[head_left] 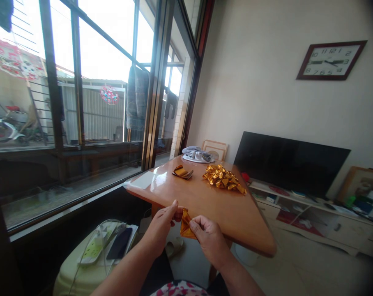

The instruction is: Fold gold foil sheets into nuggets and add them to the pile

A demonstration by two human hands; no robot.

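A folded piece of gold foil paper (186, 227) is held up just off the near edge of the wooden table (201, 205). My right hand (209, 236) pinches its right side between thumb and fingers. At the left edge of the foil, my left hand (164, 225) has its fingers curled against it, thumb pointing up; part of that grip is hidden. Farther back on the tabletop lies a heap of folded gold foil pieces (223, 177). Left of the heap rests a small stack of gold foil sheets (182, 172), their edges curling up.
Folded cloth (197, 154) lies at the table's far end. Beside my left arm, a pale yellow stool (69, 263) carries a power strip (95, 246), cables and a dark phone (120, 243). Windows (97, 102) run along the left. A television (291, 164) stands on a white cabinet at right.
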